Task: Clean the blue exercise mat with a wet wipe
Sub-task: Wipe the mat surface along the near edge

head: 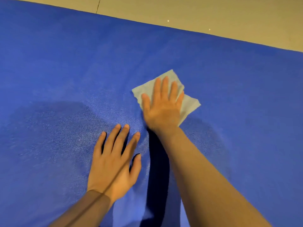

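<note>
Under the flat right hand (161, 105) lies the wet wipe (188, 105) on the mat (65, 63).

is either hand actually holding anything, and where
Nothing is gripped. The right hand presses flat on the wipe's middle; the left hand lies flat on the mat.

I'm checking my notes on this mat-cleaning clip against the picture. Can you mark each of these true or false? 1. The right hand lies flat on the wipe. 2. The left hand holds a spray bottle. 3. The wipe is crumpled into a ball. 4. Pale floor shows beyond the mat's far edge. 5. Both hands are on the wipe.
1. True: the right hand, fingers straight, presses the wet wipe onto the blue mat.
2. False: the left hand holds nothing; it rests flat on the mat.
3. False: the wipe lies spread flat under the hand.
4. True: pale floor runs along the top.
5. False: only the right hand is on it.
</note>
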Demonstrator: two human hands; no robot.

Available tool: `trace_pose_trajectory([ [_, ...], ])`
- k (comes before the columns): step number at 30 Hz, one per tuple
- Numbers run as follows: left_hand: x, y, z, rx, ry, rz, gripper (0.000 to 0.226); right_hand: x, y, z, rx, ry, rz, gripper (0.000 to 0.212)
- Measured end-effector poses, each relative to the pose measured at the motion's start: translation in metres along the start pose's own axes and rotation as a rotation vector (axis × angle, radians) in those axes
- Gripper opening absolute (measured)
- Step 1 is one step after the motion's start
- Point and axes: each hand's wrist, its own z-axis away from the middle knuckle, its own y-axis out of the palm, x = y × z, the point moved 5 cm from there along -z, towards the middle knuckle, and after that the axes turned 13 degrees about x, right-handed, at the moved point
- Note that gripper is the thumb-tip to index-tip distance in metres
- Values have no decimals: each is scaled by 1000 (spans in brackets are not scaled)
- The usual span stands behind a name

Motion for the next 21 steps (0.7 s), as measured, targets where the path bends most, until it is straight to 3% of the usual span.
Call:
trace_pose_trajectory([
  [4,0,1,1,-11,11,-2,43,27,7,25,159,-586,23,59],
  [6,1,0,0,-4,7,6,49,-14,-1,10,219,-649,103,65],
  [11,2,1,3,-31,19,28,50,-137,-29,5,268,-62,30,81],
  [15,2,2,1,-26,14,20,50,-150,-22,63,198,59,-74,73],
  [21,2,2,2,-23,3,26,51,-123,7,218,109,351,-91,69],
])
